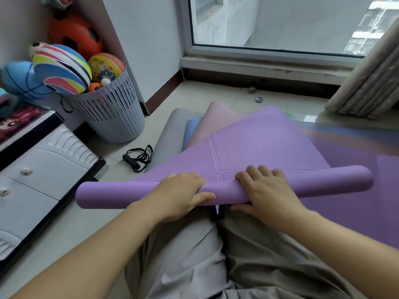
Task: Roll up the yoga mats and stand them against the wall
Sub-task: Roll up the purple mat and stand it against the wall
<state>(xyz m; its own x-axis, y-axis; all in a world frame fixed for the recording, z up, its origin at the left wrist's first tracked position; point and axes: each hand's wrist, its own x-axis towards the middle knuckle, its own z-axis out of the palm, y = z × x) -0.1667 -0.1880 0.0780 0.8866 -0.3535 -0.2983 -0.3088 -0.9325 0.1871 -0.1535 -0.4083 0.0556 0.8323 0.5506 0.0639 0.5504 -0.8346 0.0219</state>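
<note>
Two hands on the work. Left hand (pixel 183 196): fingers (pixel 187 176) curled over the top of the roll (pixel 121 195), thumb pressed on its near side, grasping it. Right hand (pixel 266 196): fingers (pixel 252 172) bent over the roll, thumb tucked beneath, also grasping. The roll is the near end of the purple mat (pixel 259 143) and lies crosswise just above the person's lap. The unrolled part runs away over the floor toward the window (pixel 280 22). Beneath it, fanned out flat: pink mat (pixel 216 117), blue mat (pixel 192 126), grey mat (pixel 170 128). Black cord (pixel 139 157) with handle on the tiles beside the grey mat. Slatted basket (pixel 112 111) of balls in the left corner, against the wall. Curtain (pixel 367 83) far right.
</note>
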